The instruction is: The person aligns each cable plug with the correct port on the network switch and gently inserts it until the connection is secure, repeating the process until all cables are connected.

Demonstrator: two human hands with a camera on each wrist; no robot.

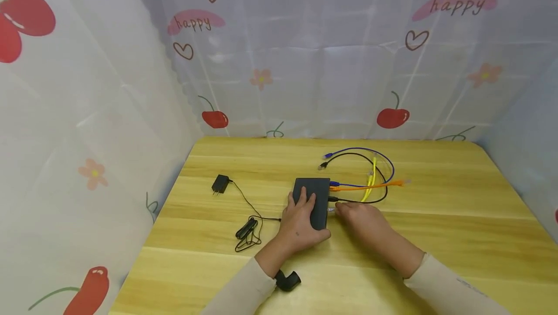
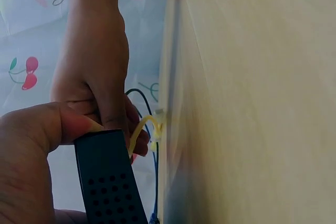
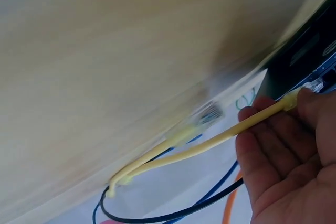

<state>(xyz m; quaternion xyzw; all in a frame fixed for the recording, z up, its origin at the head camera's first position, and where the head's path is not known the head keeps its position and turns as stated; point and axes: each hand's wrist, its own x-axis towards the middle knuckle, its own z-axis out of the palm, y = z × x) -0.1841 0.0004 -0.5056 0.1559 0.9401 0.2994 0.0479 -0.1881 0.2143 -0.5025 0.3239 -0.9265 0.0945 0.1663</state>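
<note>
Head view, centre: right hand (image 1: 364,219) pinches yellow cable (image 3: 212,142), left hand (image 1: 300,223) outspread.
Probably light, pliant; I'd grip the plug (image 3: 315,84).

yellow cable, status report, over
Right hand pinching yellow cable near plug. Left hand spread on black box. Plug at port side, seating unclear. Black plug close beside.

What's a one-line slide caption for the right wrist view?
Right hand pinching a yellow cable, its clear plug at the black box.
</note>
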